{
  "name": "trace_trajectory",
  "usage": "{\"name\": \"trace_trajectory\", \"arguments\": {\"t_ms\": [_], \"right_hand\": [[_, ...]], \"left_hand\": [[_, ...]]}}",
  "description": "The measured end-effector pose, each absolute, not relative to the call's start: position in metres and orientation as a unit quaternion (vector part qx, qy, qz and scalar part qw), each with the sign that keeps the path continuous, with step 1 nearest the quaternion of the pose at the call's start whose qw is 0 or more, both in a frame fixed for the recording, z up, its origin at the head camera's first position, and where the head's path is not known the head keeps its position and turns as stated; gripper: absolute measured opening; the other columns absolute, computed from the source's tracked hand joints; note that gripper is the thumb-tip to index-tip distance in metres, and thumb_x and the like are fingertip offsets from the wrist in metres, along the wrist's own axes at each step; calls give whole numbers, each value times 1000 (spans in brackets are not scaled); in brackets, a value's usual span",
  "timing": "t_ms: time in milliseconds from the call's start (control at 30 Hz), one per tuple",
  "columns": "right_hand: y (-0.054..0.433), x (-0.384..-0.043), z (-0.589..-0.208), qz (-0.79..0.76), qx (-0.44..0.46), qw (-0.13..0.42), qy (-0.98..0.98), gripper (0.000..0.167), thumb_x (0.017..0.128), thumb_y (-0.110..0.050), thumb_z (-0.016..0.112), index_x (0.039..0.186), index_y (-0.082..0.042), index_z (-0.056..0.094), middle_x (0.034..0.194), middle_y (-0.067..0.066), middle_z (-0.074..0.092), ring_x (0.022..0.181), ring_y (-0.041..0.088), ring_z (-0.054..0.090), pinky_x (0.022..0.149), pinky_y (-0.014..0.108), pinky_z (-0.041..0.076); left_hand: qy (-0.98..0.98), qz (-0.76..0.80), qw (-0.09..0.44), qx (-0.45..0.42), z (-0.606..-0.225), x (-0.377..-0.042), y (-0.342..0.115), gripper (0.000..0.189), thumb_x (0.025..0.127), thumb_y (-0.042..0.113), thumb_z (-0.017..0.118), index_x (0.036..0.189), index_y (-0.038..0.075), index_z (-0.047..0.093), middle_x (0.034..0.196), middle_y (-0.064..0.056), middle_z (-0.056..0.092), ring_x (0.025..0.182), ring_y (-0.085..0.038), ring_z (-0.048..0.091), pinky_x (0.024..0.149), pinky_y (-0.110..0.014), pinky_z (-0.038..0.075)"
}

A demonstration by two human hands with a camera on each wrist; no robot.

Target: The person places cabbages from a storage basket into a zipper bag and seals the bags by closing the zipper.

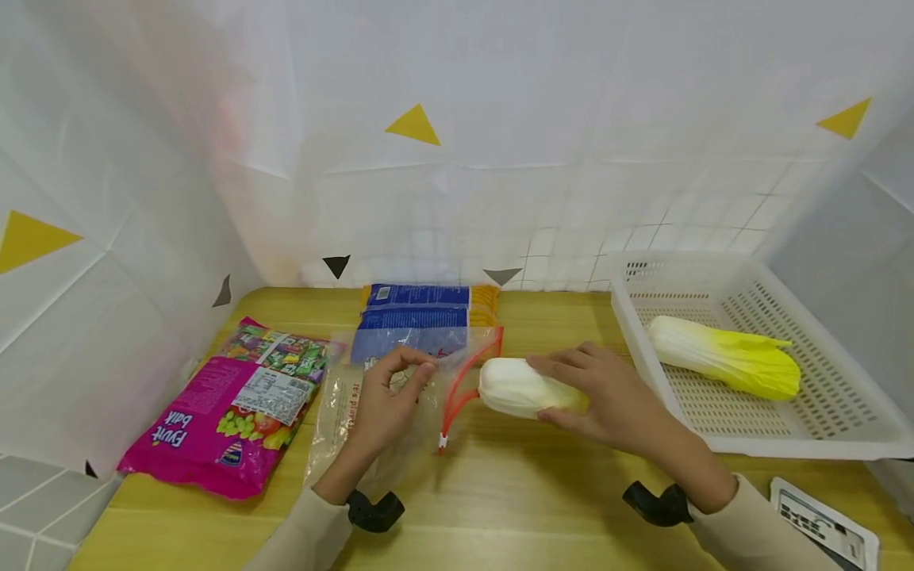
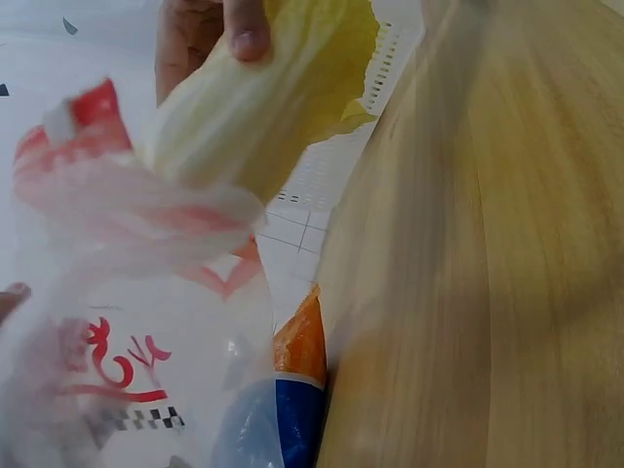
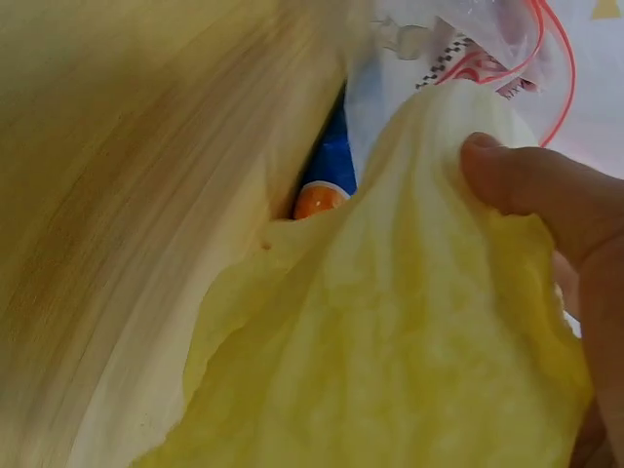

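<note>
My right hand (image 1: 600, 392) grips a small napa cabbage (image 1: 508, 387) round its leafy part, thumb on one side and fingers on the other. Its white base points left into the mouth of a clear slider zip bag (image 1: 421, 396). Between thumb and fingers my left hand (image 1: 389, 396) pinches the bag near its red-edged opening, which stands parted. The right wrist view shows the yellow leaves (image 3: 390, 341) spreading back from the grip. In the left wrist view the cabbage (image 2: 244, 117) slants down to the bag's red rim.
A white perforated basket (image 1: 643, 396) at the right holds another napa cabbage (image 1: 721, 357). A pink candy bag (image 1: 207, 428) lies at the left, and a blue and orange packet (image 1: 414, 305) at the back. A flat printed packet (image 1: 828, 523) lies at the front right.
</note>
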State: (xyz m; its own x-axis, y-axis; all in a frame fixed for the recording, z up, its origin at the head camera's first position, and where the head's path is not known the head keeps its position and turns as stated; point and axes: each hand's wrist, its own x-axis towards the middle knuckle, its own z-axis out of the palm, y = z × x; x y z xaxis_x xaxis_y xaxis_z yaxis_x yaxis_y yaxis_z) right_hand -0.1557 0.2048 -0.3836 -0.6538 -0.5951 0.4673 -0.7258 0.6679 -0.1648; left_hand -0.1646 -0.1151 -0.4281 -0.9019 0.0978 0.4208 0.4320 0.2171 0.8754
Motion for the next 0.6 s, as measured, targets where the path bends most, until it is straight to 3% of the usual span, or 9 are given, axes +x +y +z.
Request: {"name": "trace_trajectory", "arguments": {"t_ms": [200, 433, 600], "right_hand": [[205, -157, -384, 171, 365, 181, -897, 70, 78, -40, 87, 140, -19, 63, 122, 0, 73, 101, 20, 63, 84, 41, 53], [214, -160, -376, 304, 304, 98, -897, 67, 86, -35, 82, 146, -17, 56, 141, 4, 65, 124, 28, 63, 99, 51, 53], [217, -159, -373, 338, 258, 77, -902, 69, 88, -35, 81, 149, -21, 53, 145, 8, 61, 130, 34, 59, 101, 59, 50]], "left_hand": [[-780, -582, 91, -210, -425, -162, -114, 6, 99, 20, 67, 102, 20, 73, 110, 1, 74, 103, -15, 64, 80, -32, 57], [-800, -524, 84, -278, -421, -160, -115, 8, 101, 19, 64, 98, 24, 69, 123, 4, 73, 120, -18, 63, 100, -43, 50], [-800, -522, 75, -285, -423, -160, -114, 8, 102, 20, 62, 100, 23, 68, 128, 3, 72, 123, -20, 63, 99, -44, 53]]}}
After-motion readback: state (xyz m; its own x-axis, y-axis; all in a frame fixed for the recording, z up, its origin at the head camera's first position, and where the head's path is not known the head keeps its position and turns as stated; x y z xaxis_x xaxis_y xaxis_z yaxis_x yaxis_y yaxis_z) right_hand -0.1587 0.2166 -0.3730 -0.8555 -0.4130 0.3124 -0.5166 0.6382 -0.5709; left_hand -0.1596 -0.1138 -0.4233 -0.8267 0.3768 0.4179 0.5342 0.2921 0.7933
